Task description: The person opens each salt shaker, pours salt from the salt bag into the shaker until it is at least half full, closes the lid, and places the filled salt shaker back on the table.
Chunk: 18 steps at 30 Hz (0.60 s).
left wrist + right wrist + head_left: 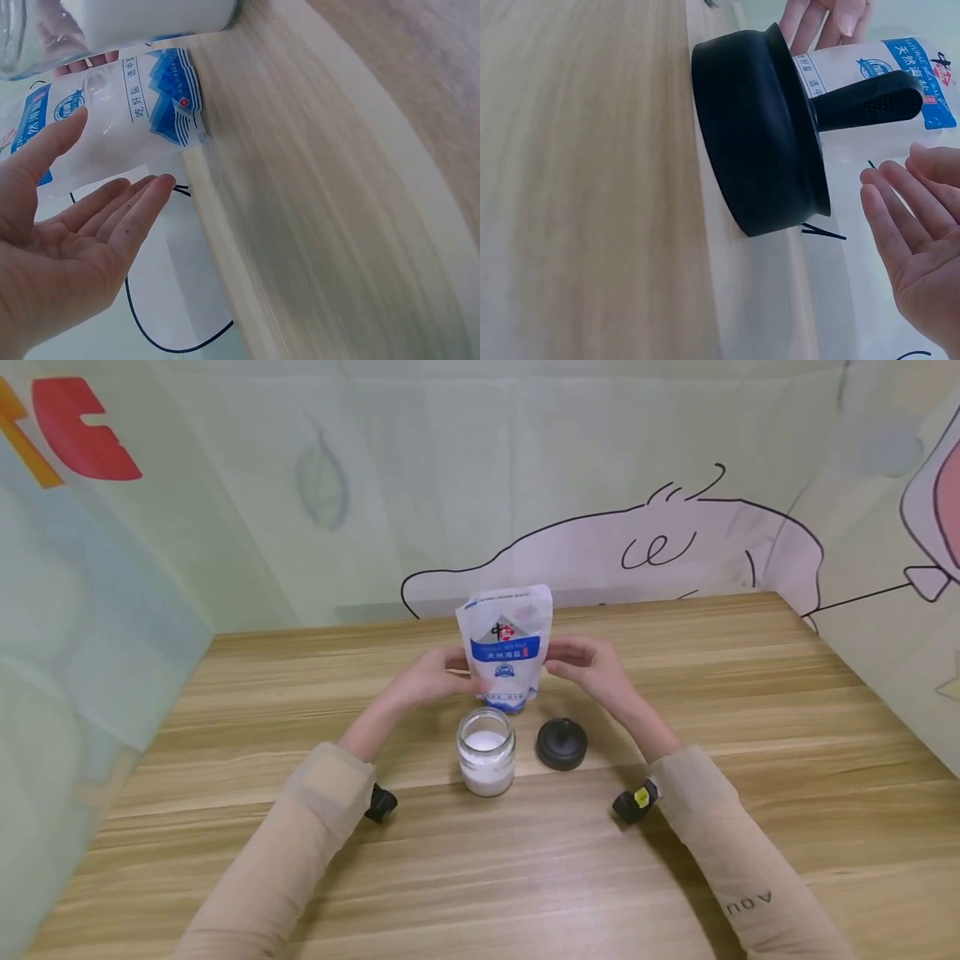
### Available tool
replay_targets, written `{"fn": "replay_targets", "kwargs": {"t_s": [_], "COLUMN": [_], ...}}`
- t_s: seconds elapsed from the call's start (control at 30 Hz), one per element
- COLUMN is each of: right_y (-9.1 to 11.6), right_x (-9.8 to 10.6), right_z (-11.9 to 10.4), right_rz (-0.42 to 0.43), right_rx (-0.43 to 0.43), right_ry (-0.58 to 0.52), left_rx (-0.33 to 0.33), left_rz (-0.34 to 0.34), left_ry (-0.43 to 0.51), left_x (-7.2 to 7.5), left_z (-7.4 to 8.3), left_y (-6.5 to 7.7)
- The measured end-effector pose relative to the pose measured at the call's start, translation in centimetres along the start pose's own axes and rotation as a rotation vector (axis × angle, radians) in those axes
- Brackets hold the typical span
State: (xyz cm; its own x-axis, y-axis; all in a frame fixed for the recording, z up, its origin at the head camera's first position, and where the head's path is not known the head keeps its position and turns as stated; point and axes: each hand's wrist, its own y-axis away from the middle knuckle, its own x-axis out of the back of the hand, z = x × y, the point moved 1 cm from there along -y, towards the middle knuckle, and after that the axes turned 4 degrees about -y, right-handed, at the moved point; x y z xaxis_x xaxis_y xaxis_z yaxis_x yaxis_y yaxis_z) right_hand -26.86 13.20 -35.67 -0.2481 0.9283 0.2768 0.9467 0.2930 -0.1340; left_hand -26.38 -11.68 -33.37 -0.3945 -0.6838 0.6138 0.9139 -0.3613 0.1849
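A white and blue bag of sea salt (506, 652) stands upright towards the back of the wooden table. My left hand (435, 677) is at its left side, the thumb in front of the bag and the fingers extended behind; whether they touch it I cannot tell. On the other side, my right hand (592, 670) has its loosely bent fingers beside the bag, and a gap shows in the right wrist view. A glass jar (486, 752) partly filled with white salt stands uncovered before the bag. To its right lies a black lid (562, 744) with a raised knob (874, 101).
The wooden table (465, 877) stretches to a printed cloth backdrop (420, 485) at the back and sides. Black wrist cameras hang from both sleeves, the left camera (382, 803) left of the jar and the right camera (634, 802) beyond the lid.
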Motion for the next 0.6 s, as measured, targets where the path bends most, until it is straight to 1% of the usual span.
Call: {"fn": "replay_targets", "kwargs": {"t_s": [0.1, 0.2, 0.33, 0.5, 0.6], "right_y": [0.3, 0.5, 0.8, 1.4, 1.8], "right_x": [0.2, 0.3, 0.4, 0.7, 0.8], "right_z": [0.0, 0.0, 0.1, 0.1, 0.0], "right_rz": [-0.012, -0.026, -0.033, -0.025, -0.034], "right_rx": [-0.001, -0.008, -0.037, -0.096, -0.115], "right_ry": [0.001, -0.012, 0.002, 0.075, 0.092], "left_rx": [-0.016, 0.007, 0.051, 0.105, 0.104], "left_rz": [-0.003, -0.011, -0.038, -0.048, -0.049], "left_ry": [0.014, 0.02, 0.024, 0.03, 0.061], "left_x": [0.2, 0.5, 0.8, 0.9, 0.9], "left_z": [-0.2, -0.3, -0.4, -0.3, -0.3], "left_y": [0.6, 1.2, 2.1, 3.2, 4.0]}}
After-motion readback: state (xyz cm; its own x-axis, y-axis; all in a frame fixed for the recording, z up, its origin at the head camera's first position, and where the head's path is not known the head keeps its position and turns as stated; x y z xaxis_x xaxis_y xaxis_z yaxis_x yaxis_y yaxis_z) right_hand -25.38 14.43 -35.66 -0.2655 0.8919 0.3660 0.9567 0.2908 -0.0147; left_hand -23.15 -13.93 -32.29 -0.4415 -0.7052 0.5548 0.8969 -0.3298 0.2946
